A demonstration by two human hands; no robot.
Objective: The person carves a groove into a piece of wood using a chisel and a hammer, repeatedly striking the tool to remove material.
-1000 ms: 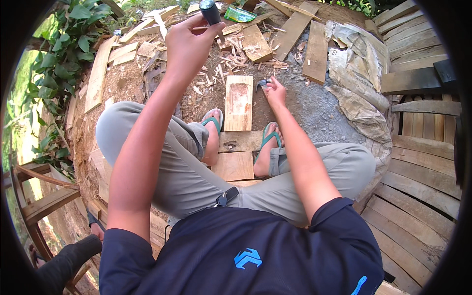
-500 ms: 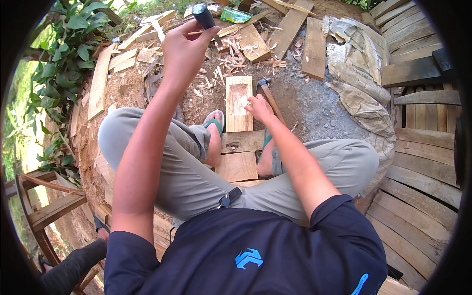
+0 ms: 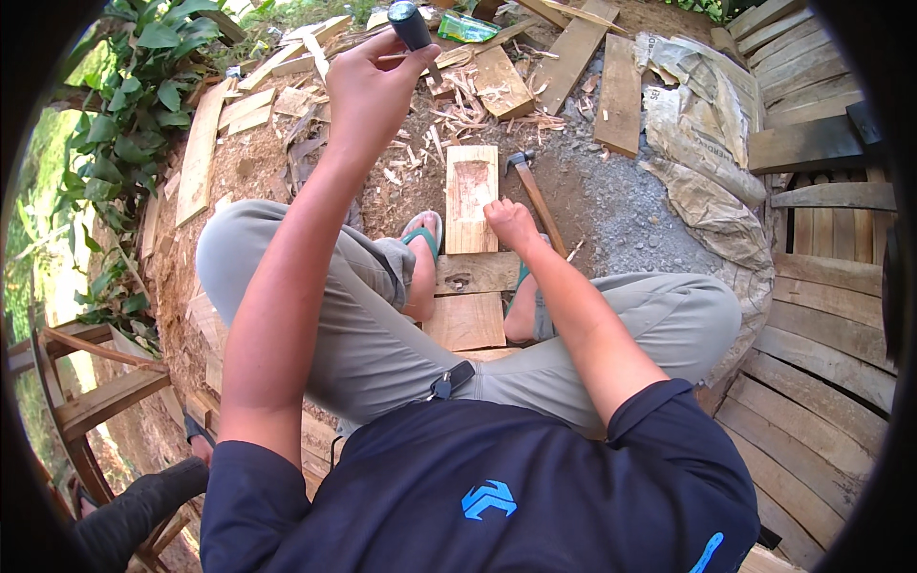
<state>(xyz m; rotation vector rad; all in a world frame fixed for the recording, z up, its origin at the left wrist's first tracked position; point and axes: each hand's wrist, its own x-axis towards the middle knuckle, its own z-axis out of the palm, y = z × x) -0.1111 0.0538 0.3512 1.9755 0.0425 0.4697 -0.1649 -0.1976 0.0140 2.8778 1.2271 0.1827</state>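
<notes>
Raised at the upper left, my left hand [image 3: 373,91] is closed around a chisel [image 3: 411,27] with a dark handle; a short piece of its metal blade shows below the fingers. A pale wooden block [image 3: 471,239] with a rectangular hollow cut into its face lies between my feet. At the block's right edge is my right hand [image 3: 512,225], its fingers curled in; whether they grip the edge or a small bit is hidden. A hammer [image 3: 540,199] with a wooden handle lies on the ground, just right of the block and my right hand.
Wood chips [image 3: 463,113] and offcut boards [image 3: 501,84] are scattered beyond the block. Planks [image 3: 468,320] lie under my feet. Crumpled sacking [image 3: 702,153] and a slatted wooden wall [image 3: 831,325] stand to the right. Another person's sleeve [image 3: 143,506] shows at lower left.
My right hand has drawn back from the hollow to the block's right edge, its fingers curling in. The left hand still holds the chisel raised. The view has shifted slightly.
</notes>
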